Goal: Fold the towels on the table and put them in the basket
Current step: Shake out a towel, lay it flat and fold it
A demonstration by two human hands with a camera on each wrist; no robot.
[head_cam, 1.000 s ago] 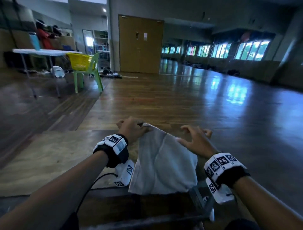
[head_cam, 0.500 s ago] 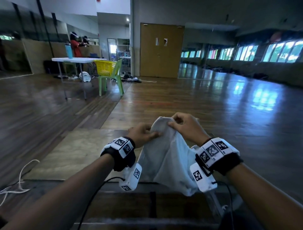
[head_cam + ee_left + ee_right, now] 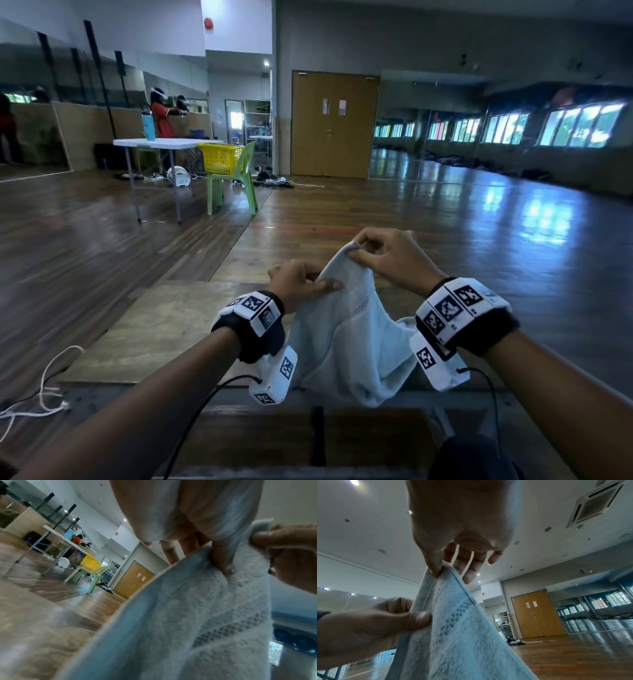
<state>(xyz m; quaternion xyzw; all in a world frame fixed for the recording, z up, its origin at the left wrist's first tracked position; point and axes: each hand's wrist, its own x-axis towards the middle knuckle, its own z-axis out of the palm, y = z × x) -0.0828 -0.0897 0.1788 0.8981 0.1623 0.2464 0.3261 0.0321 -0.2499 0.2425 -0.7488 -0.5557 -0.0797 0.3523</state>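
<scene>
A pale blue-grey towel [image 3: 346,346] hangs in the air in front of me, lifted off the table [image 3: 154,329]. My right hand [image 3: 383,253] pinches its top corner between thumb and forefinger, seen close in the right wrist view as the towel [image 3: 453,628] drops from the fingertips [image 3: 436,569]. My left hand [image 3: 301,284] pinches the towel's edge a little lower and to the left. In the left wrist view the towel [image 3: 197,622] fills the frame, with my thumb [image 3: 224,563] pressed on it. A yellow basket [image 3: 221,158] stands on a distant green chair.
A green plastic chair [image 3: 236,185] and a white folding table [image 3: 161,144] stand far off at the left, with a person in red behind them. White cable [image 3: 44,394] lies on the floor at the lower left. Wooden floor stretches ahead to brown double doors [image 3: 334,125].
The towel has been lifted from lying on the table to hanging. My right hand moved left and up to take the top corner, and my head view tilted upward.
</scene>
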